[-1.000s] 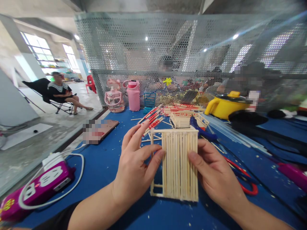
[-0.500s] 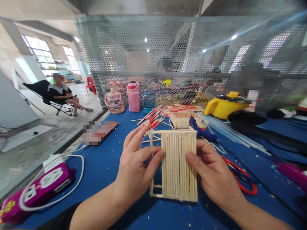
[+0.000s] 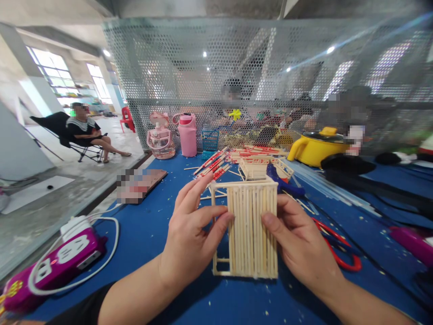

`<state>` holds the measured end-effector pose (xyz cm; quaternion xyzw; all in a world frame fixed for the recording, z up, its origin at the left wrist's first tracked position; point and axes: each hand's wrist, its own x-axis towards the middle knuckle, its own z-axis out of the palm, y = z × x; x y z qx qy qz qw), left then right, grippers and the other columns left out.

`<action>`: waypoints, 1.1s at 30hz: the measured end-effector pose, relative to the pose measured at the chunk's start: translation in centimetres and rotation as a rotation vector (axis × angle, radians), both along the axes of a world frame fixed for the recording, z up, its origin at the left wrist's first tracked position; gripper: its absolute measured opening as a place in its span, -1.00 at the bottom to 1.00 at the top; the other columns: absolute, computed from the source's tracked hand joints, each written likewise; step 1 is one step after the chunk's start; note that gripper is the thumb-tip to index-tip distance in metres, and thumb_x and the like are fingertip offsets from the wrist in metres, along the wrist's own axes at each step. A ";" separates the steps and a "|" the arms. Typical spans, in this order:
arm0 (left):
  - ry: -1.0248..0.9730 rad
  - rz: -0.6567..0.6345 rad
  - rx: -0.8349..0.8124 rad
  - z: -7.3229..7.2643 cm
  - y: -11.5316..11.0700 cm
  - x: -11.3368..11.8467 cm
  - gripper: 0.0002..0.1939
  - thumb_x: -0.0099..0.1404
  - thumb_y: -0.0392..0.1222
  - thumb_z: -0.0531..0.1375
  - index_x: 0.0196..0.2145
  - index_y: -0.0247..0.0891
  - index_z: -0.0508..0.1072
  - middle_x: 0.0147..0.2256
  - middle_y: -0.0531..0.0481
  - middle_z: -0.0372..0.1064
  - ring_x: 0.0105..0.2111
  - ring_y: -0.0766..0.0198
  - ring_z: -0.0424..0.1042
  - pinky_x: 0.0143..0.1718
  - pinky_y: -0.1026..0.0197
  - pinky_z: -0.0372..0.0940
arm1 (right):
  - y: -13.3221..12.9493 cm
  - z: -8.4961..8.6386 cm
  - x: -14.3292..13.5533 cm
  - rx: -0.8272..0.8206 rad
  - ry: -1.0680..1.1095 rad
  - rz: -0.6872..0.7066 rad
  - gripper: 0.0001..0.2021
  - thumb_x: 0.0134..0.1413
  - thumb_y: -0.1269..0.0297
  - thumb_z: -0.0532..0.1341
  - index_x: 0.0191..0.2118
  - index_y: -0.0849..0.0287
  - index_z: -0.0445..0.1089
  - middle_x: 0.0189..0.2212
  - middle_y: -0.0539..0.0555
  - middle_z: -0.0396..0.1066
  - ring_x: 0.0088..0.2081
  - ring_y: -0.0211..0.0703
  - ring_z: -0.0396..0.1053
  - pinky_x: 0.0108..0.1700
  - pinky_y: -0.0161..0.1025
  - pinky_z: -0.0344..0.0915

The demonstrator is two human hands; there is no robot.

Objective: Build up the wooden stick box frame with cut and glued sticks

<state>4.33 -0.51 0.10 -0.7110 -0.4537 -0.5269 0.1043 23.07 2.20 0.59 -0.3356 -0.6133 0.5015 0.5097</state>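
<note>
A small frame of pale wooden sticks (image 3: 252, 234) stands upright between my hands above the blue table. Parallel sticks fill most of its face, and a gap runs down its left side. My left hand (image 3: 194, 225) reaches to that gap, thumb and forefinger pinching the edge of the leftmost filled-in stick, the other fingers raised. My right hand (image 3: 301, 243) grips the right side, thumb on the front face and fingers behind it, partly hidden. Just beyond the frame lies a blue glue gun (image 3: 284, 183).
Behind lie loose red-tipped sticks (image 3: 216, 164) and another stick structure (image 3: 264, 169). Red-handled scissors (image 3: 352, 262) are at right, near clear glue sticks (image 3: 334, 189). A yellow pot (image 3: 314, 149), pink bottle (image 3: 187, 135), phone (image 3: 145, 185) and purple power strip (image 3: 64, 262) surround the work. A person (image 3: 86, 128) sits at left.
The bottom of the stick frame has tilted slightly, appearing a little higher. Both hands keep nearly the same hold, and the camera view has shifted slightly.
</note>
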 end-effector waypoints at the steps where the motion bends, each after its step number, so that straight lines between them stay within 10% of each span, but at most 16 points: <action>1: 0.000 -0.004 -0.004 0.0 0.0 0.0 -0.92 0.17 -0.26 0.25 -0.34 -0.19 0.56 0.15 -0.20 0.24 0.13 0.00 0.22 0.06 -0.13 0.25 | 0.0 0.0 0.0 -0.001 -0.002 0.000 -0.89 0.10 0.17 0.23 -0.24 -0.01 0.36 -0.27 -0.01 0.50 -0.31 -0.20 0.46 -0.27 -0.26 0.44; 28: -0.009 -0.048 -0.098 -0.6 0.0 0.3 -0.80 0.17 -0.19 0.27 -0.22 -0.25 0.53 0.19 -0.28 0.12 0.15 -0.06 0.20 0.01 -0.09 0.28 | 0.1 -0.3 -0.3 0.017 0.077 0.014 -0.91 0.13 0.20 0.22 -0.22 -0.03 0.37 -0.29 -0.04 0.52 -0.36 -0.27 0.48 -0.45 -0.39 0.42; 33: -0.055 -0.027 -0.184 -0.7 0.0 0.5 -0.75 0.18 -0.17 0.26 -0.15 -0.20 0.52 -0.06 -0.19 0.25 -0.05 0.09 0.30 -0.11 0.01 0.32 | 0.2 -0.6 -0.5 0.005 0.104 0.009 -0.89 0.13 0.19 0.22 -0.20 -0.03 0.35 -0.26 -0.02 0.52 -0.28 -0.21 0.49 -0.41 -0.35 0.44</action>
